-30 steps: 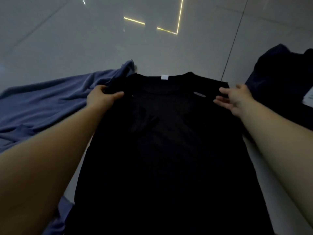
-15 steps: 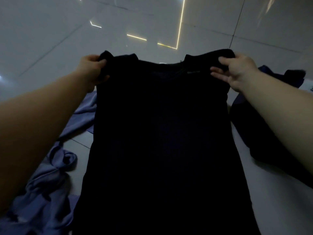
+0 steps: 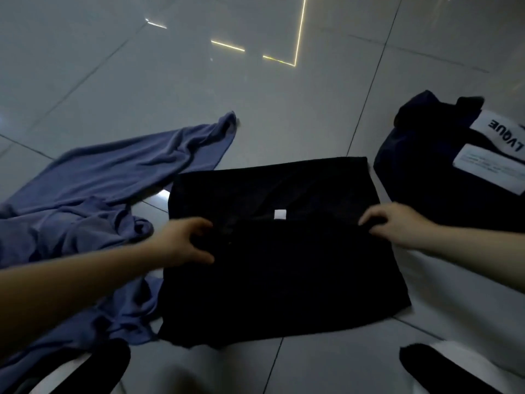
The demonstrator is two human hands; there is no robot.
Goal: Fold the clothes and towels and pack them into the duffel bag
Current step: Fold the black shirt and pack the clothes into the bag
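A black shirt (image 3: pixel 284 268) lies on the tiled floor, folded over on itself so its collar edge with a small white tag (image 3: pixel 280 214) sits across the middle. My left hand (image 3: pixel 184 243) grips the folded edge at the left, thumb under and fingers curled over the cloth. My right hand (image 3: pixel 397 223) pinches the same edge at the right. A crumpled blue garment (image 3: pixel 99 194) is spread on the floor to the left, partly under the black shirt. A dark navy bag or garment (image 3: pixel 443 177) with white lettered labels lies at the right.
Glossy white floor tiles (image 3: pixel 255 109) stretch ahead with bright light reflections. Two dark shapes, likely my feet (image 3: pixel 108 362), show at the bottom corners.
The black shirt was held up by its shoulders in the air; now it lies on the floor with the top half folded down towards me, both hands still holding it.
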